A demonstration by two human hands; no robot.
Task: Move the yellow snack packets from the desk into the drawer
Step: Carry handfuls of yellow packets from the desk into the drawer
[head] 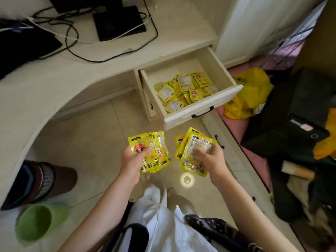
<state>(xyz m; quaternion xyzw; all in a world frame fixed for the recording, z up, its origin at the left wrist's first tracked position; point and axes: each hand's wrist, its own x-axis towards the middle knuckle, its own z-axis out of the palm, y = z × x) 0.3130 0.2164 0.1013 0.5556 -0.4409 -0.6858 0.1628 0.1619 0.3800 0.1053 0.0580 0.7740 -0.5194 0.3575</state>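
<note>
My left hand [132, 160] grips a small bunch of yellow snack packets [154, 148] printed with a cartoon face. A second bunch of yellow packets [192, 151], backs showing, is held in my right hand [211, 159]. Both hands hover over the floor, just in front of and below the open white drawer [203, 108]. The drawer is pulled out from under the desk [54, 79] and holds several yellow packets [183, 90] in a loose pile.
Black cables [72, 39] and a monitor base [118, 20] lie on the desk. A green bin [40, 220] and a brown boot [45, 180] stand at the left. A yellow bag [251, 93] and dark clutter sit at the right. White cloth [163, 224] covers my lap.
</note>
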